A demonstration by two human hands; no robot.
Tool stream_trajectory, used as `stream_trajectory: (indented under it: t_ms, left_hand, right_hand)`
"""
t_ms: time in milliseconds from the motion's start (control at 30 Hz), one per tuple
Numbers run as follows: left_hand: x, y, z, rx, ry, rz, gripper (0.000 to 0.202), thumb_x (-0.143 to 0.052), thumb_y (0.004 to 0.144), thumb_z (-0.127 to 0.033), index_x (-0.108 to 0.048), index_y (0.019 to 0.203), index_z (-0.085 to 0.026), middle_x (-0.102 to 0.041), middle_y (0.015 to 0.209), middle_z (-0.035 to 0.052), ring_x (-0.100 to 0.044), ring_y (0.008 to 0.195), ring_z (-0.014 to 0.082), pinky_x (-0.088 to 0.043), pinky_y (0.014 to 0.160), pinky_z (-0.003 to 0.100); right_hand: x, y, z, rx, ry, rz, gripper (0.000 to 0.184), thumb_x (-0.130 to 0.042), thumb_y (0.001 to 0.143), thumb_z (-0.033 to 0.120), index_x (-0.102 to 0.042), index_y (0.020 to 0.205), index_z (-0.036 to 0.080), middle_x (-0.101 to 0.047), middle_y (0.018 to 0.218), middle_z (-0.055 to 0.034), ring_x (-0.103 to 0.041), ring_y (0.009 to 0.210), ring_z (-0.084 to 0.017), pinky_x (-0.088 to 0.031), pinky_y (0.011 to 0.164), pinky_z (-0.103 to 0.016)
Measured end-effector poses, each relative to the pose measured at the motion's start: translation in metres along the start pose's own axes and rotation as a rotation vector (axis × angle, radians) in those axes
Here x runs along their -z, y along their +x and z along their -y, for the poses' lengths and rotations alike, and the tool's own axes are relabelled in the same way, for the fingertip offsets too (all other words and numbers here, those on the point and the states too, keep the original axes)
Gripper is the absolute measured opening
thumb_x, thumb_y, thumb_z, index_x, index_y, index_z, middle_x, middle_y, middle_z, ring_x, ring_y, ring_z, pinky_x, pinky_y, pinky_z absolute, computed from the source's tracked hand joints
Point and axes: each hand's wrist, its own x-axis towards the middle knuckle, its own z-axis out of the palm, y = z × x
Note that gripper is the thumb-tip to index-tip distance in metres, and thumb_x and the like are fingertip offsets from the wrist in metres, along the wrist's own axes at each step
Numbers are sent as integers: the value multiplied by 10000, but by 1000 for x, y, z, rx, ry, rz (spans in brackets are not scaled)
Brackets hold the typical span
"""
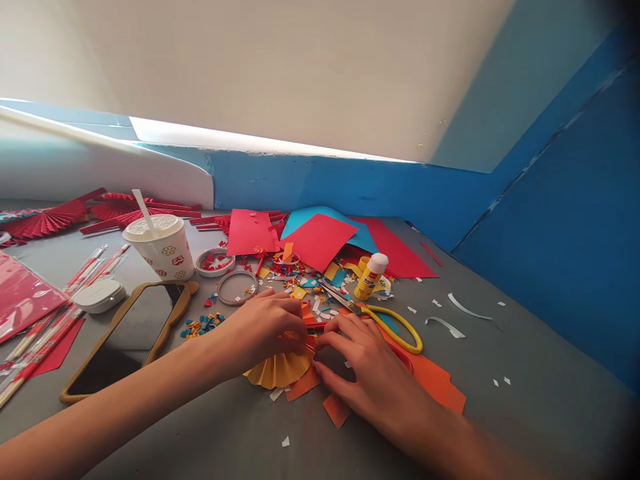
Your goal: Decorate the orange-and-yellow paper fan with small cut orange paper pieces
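Note:
My left hand (273, 323) is closed over a yellow pleated paper fan (280, 371), its fingers bent down at the fan's upper right edge. Close by on the right, my right hand (367, 363) curls its thumb and forefinger towards the same edge; whatever lies between those fingertips is too small to make out. Orange paper pieces (440, 383) lie beneath and beside the right hand. Just beyond it rest scissors with yellow handles (395, 323) and an upright yellow glue stick (371, 277).
Behind the hands are paper scraps (300, 292), tape rolls (237, 287) and red sheets (320, 240). To the left are a phone (130, 337), a white case (100, 295), a lidded cup (163, 250) and red paper fans (47, 220). A blue wall (300, 183) borders the table.

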Motion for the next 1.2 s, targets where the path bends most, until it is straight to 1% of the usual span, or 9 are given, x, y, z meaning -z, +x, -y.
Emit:
stream_trajectory:
  t_ms: [100,233,400,533,667,733,967,1133,1200]
  left_hand:
    - [-3,1,1,9,-19,-9,99,-655,873,-305,-714,816,-249,-655,843,-28,-588,790,148,-333,703,290]
    - [-6,2,0,27,-26,-19,77,-661,853,-257,-703,790,-241,-651,839,-38,-580,780,139,-335,705,285]
    - [-5,2,-4,52,-10,-18,123,-619,872,-228,-683,767,-226,-639,838,-32,-565,788,148,-326,712,297]
    - [-4,1,-3,66,-8,12,156,-601,907,-307,-694,811,-226,-646,852,-14,-577,821,166,-337,716,301]
    - [-1,0,-2,74,-14,55,200,-625,880,-415,-712,872,-234,-652,885,7,-582,867,196,-358,736,309]
    - [2,-1,-1,73,-21,76,205,-637,868,-425,-715,891,-238,-652,898,9,-581,879,201,-365,743,311]
    - [8,0,2,75,-44,113,166,-717,816,-357,-704,939,-247,-647,943,8,-573,933,216,-368,769,318]
    - [10,-1,2,90,-61,133,193,-746,794,-279,-706,980,-248,-658,1012,14,-575,983,233,-368,825,341]
    - [11,-1,2,98,-67,142,204,-753,786,-275,-707,981,-238,-659,1018,20,-574,990,239,-373,832,342]
  right_hand:
    - [-2,1,0,-3,11,-7,108,-615,875,155,-645,924,247,-591,984,2,-514,993,-217,-389,858,-388]
    - [-5,1,0,2,0,-10,94,-594,889,154,-646,913,229,-581,973,-13,-505,964,-220,-383,869,-400]
    - [-7,-1,0,38,-32,-10,111,-540,922,161,-633,960,210,-562,998,-39,-493,973,-226,-389,878,-400]
    - [-8,-1,-1,24,-52,-15,79,-594,899,183,-632,961,215,-573,1024,-37,-489,1023,-241,-379,904,-414]
    - [-8,0,0,23,-26,-29,151,-656,866,224,-620,1010,249,-586,1039,-11,-500,1044,-236,-377,891,-412]
    - [-7,-1,0,31,-18,-41,199,-671,855,230,-609,1041,265,-586,1059,-3,-502,1051,-231,-370,900,-416]
    - [-3,-2,-1,55,7,-45,228,-690,847,263,-604,1055,300,-563,1120,8,-494,1083,-215,-352,925,-403]
    - [-2,-3,2,54,1,-11,139,-686,850,277,-623,973,299,-574,1069,9,-498,1049,-223,-372,895,-397]
    - [-2,-3,2,57,7,-15,132,-687,849,279,-624,965,294,-582,1083,7,-498,1062,-226,-370,909,-403]
